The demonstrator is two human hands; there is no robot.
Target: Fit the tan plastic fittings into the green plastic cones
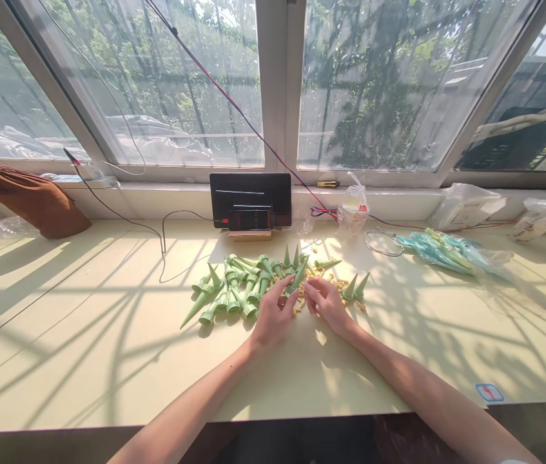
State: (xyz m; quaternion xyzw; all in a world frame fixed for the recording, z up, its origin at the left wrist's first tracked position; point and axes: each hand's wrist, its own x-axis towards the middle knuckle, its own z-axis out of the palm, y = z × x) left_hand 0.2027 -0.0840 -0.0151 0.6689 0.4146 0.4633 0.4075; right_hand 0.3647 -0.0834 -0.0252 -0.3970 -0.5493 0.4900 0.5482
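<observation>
The green cone [296, 278] lies at the right edge of a heap of green cones [234, 287], near the middle of the table [84, 335] and in front of the window. The left hand [273, 317] has thumb and forefinger closed on this cone, which points up and away from the person. The right hand [329, 303] is just beside it, palm down, with its fingers curled and the tips drawn together over a scatter of yellow pieces [302, 304] – whether a piece is pinched between them cannot be told. The yellow pieces lie between and beyond the two hands. Two more cones [356, 287] stand upright just right of the right hand.

Behind the heap, at the sill, a dark screen [250, 193] stands with a phone [248, 220] propped in front of it on a wooden stand [249, 235]. A small clear bag [353, 209] sits to the right of the screen. Further right lies a clear bag of blue-green parts [441, 250]. A brown pouch [31, 200] rests at the far left – well apart from the hands.
</observation>
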